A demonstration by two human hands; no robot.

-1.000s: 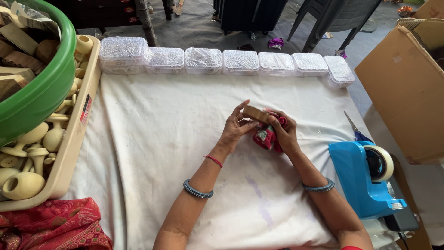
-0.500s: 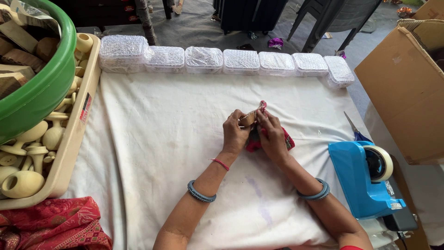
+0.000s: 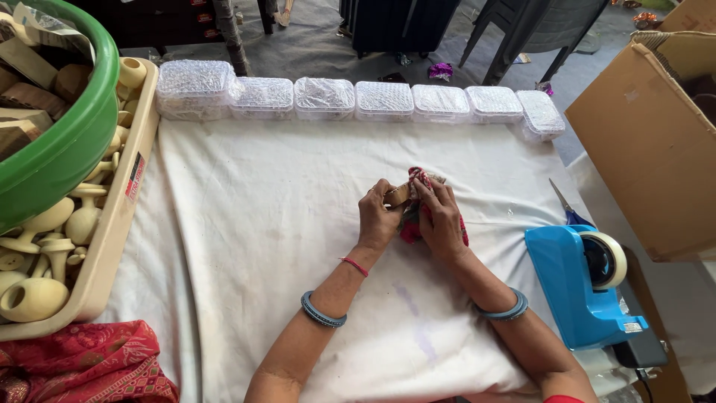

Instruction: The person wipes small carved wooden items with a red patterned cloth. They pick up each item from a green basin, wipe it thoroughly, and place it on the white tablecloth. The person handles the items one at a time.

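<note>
Head view: small wooden piece (image 3: 397, 194) at mid white sheet (image 3: 261, 224), pinched by left hand (image 3: 379, 216) | right hand (image 3: 441, 220) grasps red cloth (image 3: 412, 228), rubbing it | best kept steady, cloth pressed flat | bubble-wrapped boxes (image 3: 384, 99) beyond; blue tape dispenser (image 3: 582, 287) right of the sheet

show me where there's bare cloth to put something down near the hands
Bare white cloth runs between the tan tray and the left hand, and up to the boxes. Crowded: right hand with red cloth, close to the blue tape dispenser.
</note>
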